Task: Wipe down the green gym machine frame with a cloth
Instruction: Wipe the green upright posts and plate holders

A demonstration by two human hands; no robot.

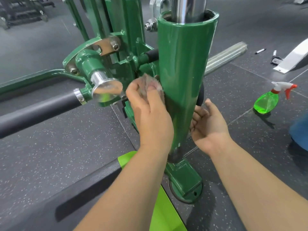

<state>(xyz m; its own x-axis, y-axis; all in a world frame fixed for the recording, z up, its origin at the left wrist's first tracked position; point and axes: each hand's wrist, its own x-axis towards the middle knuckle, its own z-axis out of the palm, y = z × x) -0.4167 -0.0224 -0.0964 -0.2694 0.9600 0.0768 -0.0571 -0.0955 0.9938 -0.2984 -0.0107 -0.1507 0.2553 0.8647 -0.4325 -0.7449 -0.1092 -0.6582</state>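
Dark speckled rubber floor (50, 147) in tiles, seams visible, gym room with more equipment blurred at top left. Green machine frame (183, 72) upright in centre, chrome tube (183, 7) rising out of its top and cut off by the upper edge. Green foot plate (185, 180) bolted at base. Black padded bar (33, 110) at left, cut off by the edge. Knurled metal bar (225, 57) behind the post, partly hidden. White bracket (293, 59) at right, cut off. Blue shape at right edge, hard to make out. Spray bottle (268, 100) lying tilted on floor right of post, green liquid inside, white and red trigger head. Left hand (150, 114) pressing grey cloth (152, 82) against left side of the post, fingers curled on the cloth, cloth blurred. Right hand (208, 124) beside right side of post, fingers loosely curled, holding nothing; contact with post unclear. Black marker (260, 51) on floor far right.
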